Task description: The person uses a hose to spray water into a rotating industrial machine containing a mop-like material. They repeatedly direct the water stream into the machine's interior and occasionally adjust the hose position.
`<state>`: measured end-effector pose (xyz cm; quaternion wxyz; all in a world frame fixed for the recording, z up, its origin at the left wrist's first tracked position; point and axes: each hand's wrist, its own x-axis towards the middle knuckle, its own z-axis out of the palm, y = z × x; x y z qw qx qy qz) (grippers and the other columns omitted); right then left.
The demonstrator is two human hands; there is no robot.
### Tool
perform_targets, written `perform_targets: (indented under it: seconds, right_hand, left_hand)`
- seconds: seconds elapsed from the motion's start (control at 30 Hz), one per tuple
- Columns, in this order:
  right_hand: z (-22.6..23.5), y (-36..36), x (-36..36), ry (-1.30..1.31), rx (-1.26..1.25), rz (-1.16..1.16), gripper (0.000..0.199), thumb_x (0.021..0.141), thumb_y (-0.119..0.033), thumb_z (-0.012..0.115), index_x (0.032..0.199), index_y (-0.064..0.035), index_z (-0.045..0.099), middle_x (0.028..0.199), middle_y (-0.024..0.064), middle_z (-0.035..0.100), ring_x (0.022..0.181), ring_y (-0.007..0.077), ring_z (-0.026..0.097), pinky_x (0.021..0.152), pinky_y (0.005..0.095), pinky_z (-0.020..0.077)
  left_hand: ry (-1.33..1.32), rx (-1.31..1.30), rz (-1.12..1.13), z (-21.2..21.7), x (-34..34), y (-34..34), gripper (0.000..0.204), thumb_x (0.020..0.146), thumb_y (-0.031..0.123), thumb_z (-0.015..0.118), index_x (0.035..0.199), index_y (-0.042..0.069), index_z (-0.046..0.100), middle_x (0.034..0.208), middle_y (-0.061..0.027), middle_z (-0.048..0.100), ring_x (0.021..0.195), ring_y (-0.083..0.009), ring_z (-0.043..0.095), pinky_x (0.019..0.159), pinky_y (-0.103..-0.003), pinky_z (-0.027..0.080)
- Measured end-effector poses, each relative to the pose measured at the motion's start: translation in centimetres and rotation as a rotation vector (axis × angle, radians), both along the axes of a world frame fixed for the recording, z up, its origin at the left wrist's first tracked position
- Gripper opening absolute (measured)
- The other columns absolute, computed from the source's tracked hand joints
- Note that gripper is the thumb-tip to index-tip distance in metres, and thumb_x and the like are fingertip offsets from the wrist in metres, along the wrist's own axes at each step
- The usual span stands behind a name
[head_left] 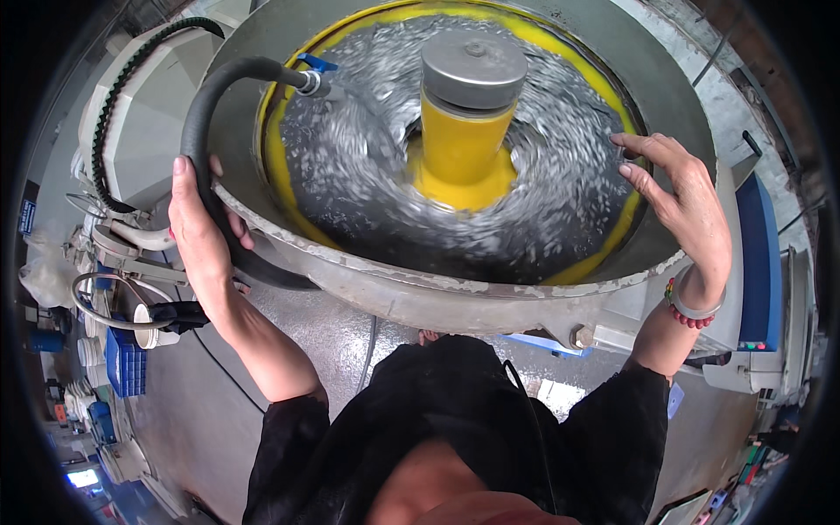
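A big round metal tub with a yellow lining holds a blurred, churning mass of small grey pieces around a yellow centre post with a grey cap. My left hand grips a thick black hose that arches over the tub's left rim and ends in a metal nozzle with a blue valve handle. My right hand reaches over the right rim, fingers apart and curved, fingertips at the edge of the moving pieces. It holds nothing that I can see.
A grey belt-driven machine housing stands to the left. Below it are coiled tubing, stacked white cups and a blue crate. A blue and grey cabinet stands at the right. The floor is grey.
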<state>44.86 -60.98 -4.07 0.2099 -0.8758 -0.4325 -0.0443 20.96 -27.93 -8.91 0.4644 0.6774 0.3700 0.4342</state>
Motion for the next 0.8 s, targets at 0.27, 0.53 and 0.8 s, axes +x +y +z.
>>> perform_targets:
  seconds: [0.27,0.53,0.8]
  right_hand:
    - [-0.3,-0.7,0.2,-0.033,0.036,0.019,0.031,0.087,-0.021,0.067,0.112,-0.0021,0.066,0.104,0.0188,0.067,0.094,0.0360,0.063,0.083,0.0395,0.0484]
    - [-0.1,-0.2,0.0,-0.060,-0.011,0.042,0.030,0.088,-0.019,0.066,0.112,-0.0020,0.066,0.100,0.0168,0.066,0.092,0.0325,0.062,0.082,0.0379,0.0462]
    - [-0.4,-0.5,-0.2,-0.028,0.012,0.017,0.030,0.087,-0.015,0.066,0.115,-0.0028,0.065,0.090,0.0147,0.062,0.083,0.0287,0.056,0.080,0.0369,0.0434]
  left_hand:
    - [0.015,0.002,0.018,0.5,0.8,-0.7,0.061,0.097,0.059,0.036,0.098,0.002,0.061,0.049,-0.0034,0.043,0.038,-0.0128,0.041,0.039,-0.025,0.034]
    - [0.004,-0.005,-0.034,-0.1,0.1,0.3,0.062,0.098,0.058,0.034,0.099,0.002,0.061,0.048,-0.0023,0.044,0.036,-0.0130,0.041,0.038,-0.025,0.034]
    - [0.013,0.065,-0.106,-0.3,0.1,0.7,0.062,0.097,0.059,0.033,0.097,0.004,0.060,0.045,-0.0025,0.043,0.033,-0.0123,0.042,0.035,-0.024,0.034]
